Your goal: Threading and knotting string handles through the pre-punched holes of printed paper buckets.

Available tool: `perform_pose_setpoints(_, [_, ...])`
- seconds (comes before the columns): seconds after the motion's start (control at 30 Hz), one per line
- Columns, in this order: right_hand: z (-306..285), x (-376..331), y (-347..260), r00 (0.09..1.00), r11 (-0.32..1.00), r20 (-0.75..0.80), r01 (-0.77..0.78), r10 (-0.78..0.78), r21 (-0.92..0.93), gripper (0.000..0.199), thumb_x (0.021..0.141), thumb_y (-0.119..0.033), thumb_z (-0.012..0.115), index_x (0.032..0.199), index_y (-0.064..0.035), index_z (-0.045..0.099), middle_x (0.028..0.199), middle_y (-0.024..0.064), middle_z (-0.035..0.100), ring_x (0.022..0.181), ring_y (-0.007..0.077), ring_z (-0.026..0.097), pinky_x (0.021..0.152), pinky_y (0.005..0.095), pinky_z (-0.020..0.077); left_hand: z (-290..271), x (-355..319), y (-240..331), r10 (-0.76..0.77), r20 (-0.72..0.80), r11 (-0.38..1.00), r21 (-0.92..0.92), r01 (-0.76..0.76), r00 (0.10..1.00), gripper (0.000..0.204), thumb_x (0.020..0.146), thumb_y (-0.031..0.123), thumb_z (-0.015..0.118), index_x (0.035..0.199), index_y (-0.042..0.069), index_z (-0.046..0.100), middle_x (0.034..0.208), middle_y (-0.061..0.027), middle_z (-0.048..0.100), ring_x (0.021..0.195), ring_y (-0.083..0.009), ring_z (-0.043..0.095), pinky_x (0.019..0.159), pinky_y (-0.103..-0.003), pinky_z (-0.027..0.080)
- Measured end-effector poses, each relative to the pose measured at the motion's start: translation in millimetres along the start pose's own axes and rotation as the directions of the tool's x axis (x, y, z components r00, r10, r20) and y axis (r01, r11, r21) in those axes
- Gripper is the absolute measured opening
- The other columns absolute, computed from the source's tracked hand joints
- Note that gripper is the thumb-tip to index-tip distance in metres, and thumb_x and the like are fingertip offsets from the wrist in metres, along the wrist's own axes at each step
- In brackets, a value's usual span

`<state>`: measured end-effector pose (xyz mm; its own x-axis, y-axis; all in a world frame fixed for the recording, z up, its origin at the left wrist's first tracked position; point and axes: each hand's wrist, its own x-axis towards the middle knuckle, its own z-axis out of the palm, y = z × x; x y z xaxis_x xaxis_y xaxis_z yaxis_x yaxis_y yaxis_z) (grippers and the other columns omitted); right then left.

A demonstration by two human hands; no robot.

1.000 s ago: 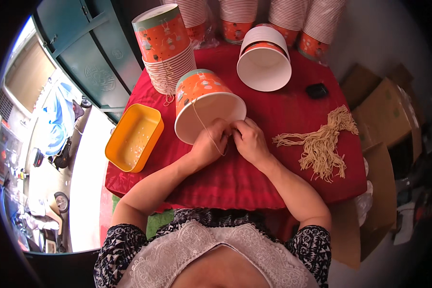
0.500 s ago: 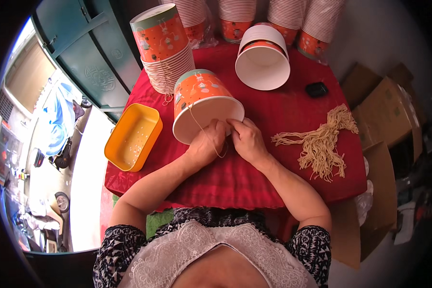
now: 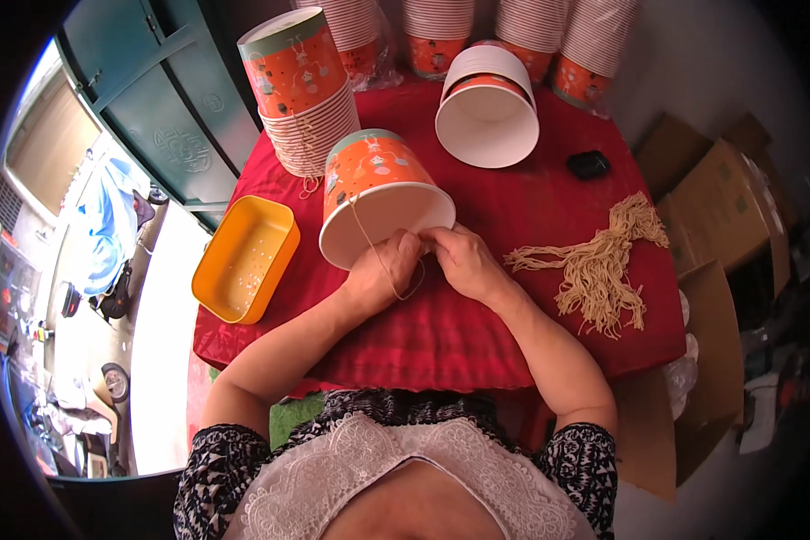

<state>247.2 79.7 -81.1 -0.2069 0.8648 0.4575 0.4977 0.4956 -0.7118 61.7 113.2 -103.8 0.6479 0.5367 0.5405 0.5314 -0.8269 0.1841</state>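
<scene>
My left hand [image 3: 378, 272] and right hand [image 3: 466, 259] still together at near rim of tilted orange paper bucket [image 3: 380, 169] on counter [image 3: 490, 346]; fingertip grip hidden, cannot tell. Cord [image 3: 374, 249] barely shifts; work stays at rim.

This looks like a small workroom for handwork, open to the outdoors; whether it belongs to a home or a shop is unclear. The worktop [image 3: 405, 360] wears a red cloth [image 3: 526, 202], with stacks of paper tubs [image 3: 438, 54] along its far edge, a bundle of string [image 3: 603, 270] near its right edge and a single paper tub [image 3: 378, 166] tilted near its middle. Cardboard boxes [image 3: 715, 211] crowd beyond the right edge. Past the left edge, a green metal door [image 3: 171, 103] stands open on what look like scooters [image 3: 117, 288].
</scene>
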Motion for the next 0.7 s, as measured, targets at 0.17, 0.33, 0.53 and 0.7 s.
perform_pose_setpoints(0.17, [-2, -1, -1, 0.999, 1.0, 0.036, -0.025, 0.024, 0.014, 0.022, 0.084, 0.002, 0.06, 0.105, 0.0006, 0.066, 0.1, 0.0212, 0.066, 0.096, 0.0354, 0.065, 0.084, 0.04, 0.0539, -3, -1, 3, 0.012, -0.007, 1.0, 0.015, -0.012, 1.0, 0.017, 0.088, 0.01, 0.057, 0.099, 0.001, 0.047, 0.085, -0.0193, 0.058, 0.072, -0.0367, 0.063, 0.059, -0.045, 0.052])
perform_pose_setpoints(0.33, [1, -2, -1, 1.0, 0.994, 0.019, -0.009, 0.012, -0.112, 0.014, 0.082, -0.001, 0.063, 0.096, 0.0005, 0.063, 0.094, 0.0215, 0.064, 0.089, 0.0384, 0.063, 0.077, 0.0428, 0.0525, -9, -1, 8, -0.021, -0.008, 0.999, -0.041, 0.021, 1.0, 0.02, 0.084, 0.007, 0.06, 0.1, 0.001, 0.049, 0.085, -0.0193, 0.059, 0.073, -0.0372, 0.063, 0.06, -0.045, 0.052])
perform_pose_setpoints(0.53, [2, -6, 1, 0.999, 0.993, 0.021, 0.035, -0.033, -0.113, 0.009, 0.081, -0.001, 0.064, 0.088, 0.0017, 0.059, 0.09, 0.0208, 0.061, 0.085, 0.0387, 0.061, 0.074, 0.0445, 0.0502, -12, -3, 10, -0.161, -0.049, 0.976, -0.156, 0.151, 0.986, 0.014, 0.08, 0.005, 0.061, 0.09, 0.002, 0.053, 0.085, -0.0198, 0.061, 0.074, -0.0389, 0.063, 0.062, -0.046, 0.052])
perform_pose_setpoints(0.7, [3, -7, -1, 0.997, 0.986, 0.042, 0.077, -0.071, -0.145, 0.009, 0.078, -0.001, 0.065, 0.084, 0.0018, 0.059, 0.089, 0.0219, 0.06, 0.088, 0.0402, 0.059, 0.076, 0.0475, 0.0502, -14, -3, 12, -0.217, -0.039, 0.962, -0.179, 0.207, 0.975, 0.012, 0.08, 0.005, 0.061, 0.089, 0.001, 0.053, 0.085, -0.021, 0.06, 0.076, -0.0404, 0.062, 0.065, -0.047, 0.05])
